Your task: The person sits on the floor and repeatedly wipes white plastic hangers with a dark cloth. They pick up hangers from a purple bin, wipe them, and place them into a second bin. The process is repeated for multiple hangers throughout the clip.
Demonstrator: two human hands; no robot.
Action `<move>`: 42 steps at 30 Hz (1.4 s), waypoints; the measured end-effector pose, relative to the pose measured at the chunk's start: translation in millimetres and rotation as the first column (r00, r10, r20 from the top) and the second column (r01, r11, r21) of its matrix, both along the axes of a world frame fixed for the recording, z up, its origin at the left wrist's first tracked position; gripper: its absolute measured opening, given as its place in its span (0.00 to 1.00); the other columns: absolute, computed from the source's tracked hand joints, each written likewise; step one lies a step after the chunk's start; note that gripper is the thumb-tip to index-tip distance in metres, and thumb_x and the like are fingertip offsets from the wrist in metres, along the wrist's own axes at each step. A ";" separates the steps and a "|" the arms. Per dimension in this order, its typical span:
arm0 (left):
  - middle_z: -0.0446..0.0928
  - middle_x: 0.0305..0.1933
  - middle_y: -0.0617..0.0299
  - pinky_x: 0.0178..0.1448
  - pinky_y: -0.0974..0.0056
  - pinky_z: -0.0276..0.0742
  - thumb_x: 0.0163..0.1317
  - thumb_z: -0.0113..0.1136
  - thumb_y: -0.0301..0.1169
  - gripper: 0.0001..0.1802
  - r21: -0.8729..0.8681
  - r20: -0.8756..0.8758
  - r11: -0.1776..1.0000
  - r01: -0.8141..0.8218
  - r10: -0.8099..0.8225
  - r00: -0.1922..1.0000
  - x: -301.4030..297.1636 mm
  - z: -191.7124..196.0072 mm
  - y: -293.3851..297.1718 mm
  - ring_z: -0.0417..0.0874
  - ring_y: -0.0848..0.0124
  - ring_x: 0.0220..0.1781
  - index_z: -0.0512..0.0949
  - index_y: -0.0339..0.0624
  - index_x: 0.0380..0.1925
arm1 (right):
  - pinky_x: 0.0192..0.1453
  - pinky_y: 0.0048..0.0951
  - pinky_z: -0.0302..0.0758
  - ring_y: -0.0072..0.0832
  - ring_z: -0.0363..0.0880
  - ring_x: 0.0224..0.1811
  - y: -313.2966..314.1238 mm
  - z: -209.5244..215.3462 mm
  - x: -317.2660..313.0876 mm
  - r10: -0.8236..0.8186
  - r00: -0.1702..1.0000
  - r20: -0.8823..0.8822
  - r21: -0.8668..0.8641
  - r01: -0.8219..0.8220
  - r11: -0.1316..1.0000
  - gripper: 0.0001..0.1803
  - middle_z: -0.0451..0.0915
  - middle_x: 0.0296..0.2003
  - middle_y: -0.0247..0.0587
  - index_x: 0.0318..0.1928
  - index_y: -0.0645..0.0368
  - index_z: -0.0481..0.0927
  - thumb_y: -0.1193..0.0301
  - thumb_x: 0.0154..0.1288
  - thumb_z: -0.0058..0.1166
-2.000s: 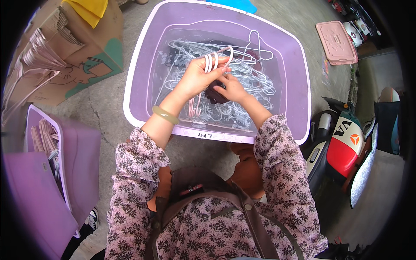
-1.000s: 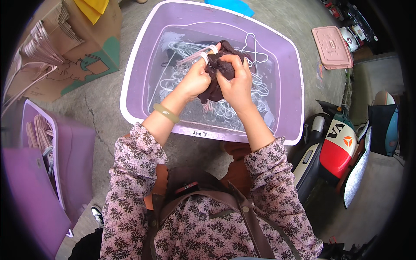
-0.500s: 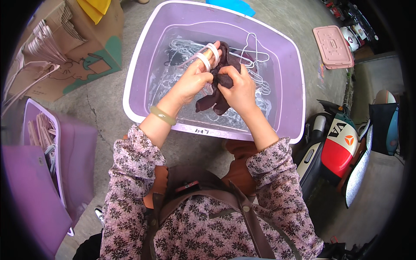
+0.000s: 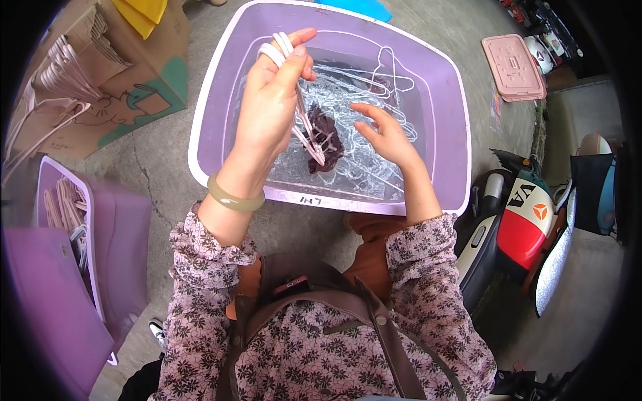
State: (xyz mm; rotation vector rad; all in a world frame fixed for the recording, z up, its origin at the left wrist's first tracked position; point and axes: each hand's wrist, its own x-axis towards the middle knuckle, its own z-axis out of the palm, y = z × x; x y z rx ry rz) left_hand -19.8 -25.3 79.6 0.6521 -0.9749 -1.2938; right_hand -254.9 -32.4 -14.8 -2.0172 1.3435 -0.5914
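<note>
At 11 o'clock over the tub (image 4: pixel 441 134), our left hand (image 4: pixel 267 100) has its grip curled round the hooks of a few pink hangers (image 4: pixel 305 122), index finger reaching out, their bodies slanting down toward 5 o'clock. At 4 o'clock our right hand (image 4: pixel 386 138) is bare, its grip spread, fingers toward 10 o'clock. Under the hangers' lower ends, near 7 o'clock of the tub's middle, sits a dark cloth (image 4: pixel 326 142); we cannot tell whether they touch. White hangers (image 4: pixel 388 70) crowd the water beyond.

We judge the hangers light, stiff and slick when wet, hard to break but quick to snag, so best held by the hooks. The cloth looks soft and limp, probably heavy with water; we would take it by a gathered fistful.
</note>
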 end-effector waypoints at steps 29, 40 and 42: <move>0.74 0.48 0.49 0.64 0.47 0.65 0.71 0.40 0.39 0.21 0.628 -0.532 0.737 0.251 0.171 0.829 54.2 -95.6 -54.0 0.76 0.62 0.49 0.66 0.29 0.49 | 0.28 0.42 0.72 0.46 0.79 0.25 -32.2 -25.9 11.9 -0.493 0.870 0.016 -0.472 0.441 0.763 0.15 0.78 0.20 0.47 0.26 0.54 0.79 0.56 0.56 0.58; 0.74 0.44 0.51 0.56 0.55 0.64 0.56 0.61 0.44 0.24 -0.372 0.884 0.927 -0.036 0.366 0.291 -27.8 -80.6 -4.6 0.70 0.55 0.52 0.75 0.36 0.44 | 0.29 0.42 0.72 0.44 0.79 0.28 -19.8 -19.2 15.9 -0.511 0.831 -0.219 -0.477 0.366 0.799 0.12 0.79 0.24 0.42 0.28 0.54 0.77 0.59 0.54 0.58; 0.69 0.52 0.46 0.63 0.51 0.58 0.55 0.61 0.47 0.33 -0.443 0.857 0.896 -0.036 0.436 0.275 -39.9 -95.8 -3.1 0.65 0.50 0.59 0.68 0.35 0.53 | 0.28 0.42 0.71 0.44 0.79 0.27 -15.9 -21.7 27.0 -0.478 0.864 -0.159 -0.513 0.341 0.788 0.10 0.79 0.24 0.41 0.29 0.54 0.76 0.61 0.52 0.57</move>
